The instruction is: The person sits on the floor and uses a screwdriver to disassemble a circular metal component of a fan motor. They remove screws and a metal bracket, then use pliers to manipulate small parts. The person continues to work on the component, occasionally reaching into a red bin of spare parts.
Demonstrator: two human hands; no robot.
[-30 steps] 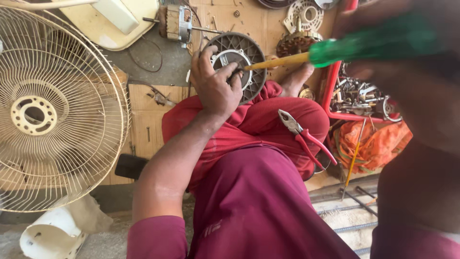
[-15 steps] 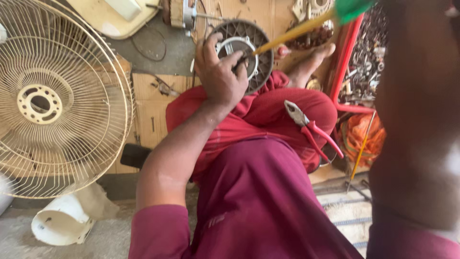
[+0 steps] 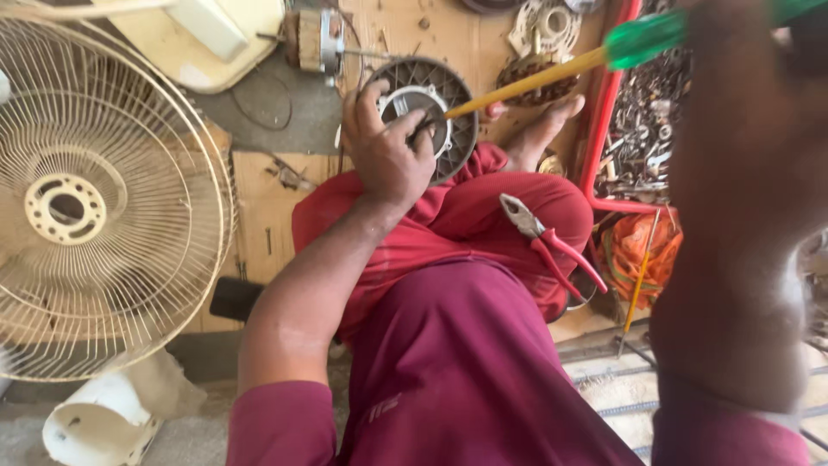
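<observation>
My left hand [image 3: 388, 155] grips a round grey fan motor housing [image 3: 448, 95] that rests on my folded leg. My right hand [image 3: 802, 43] is at the top right edge, mostly blurred and cut off, and holds a screwdriver [image 3: 552, 73] with a green handle and a yellow shaft. The shaft's tip touches the middle of the housing beside my left fingers. Red-handled pliers [image 3: 543, 237] lie on my knee.
A cream wire fan guard [image 3: 95, 207] stands at the left, with a white cylinder [image 3: 95, 423] below it. A motor core [image 3: 315, 39], metal parts [image 3: 543, 26] and a red-framed tray of scrap [image 3: 642, 138] lie on the floor. My bare foot [image 3: 543, 129] rests nearby.
The view has shifted slightly and my right arm has risen toward the top right. The screwdriver tip stays on the housing, and my left hand keeps its grip.
</observation>
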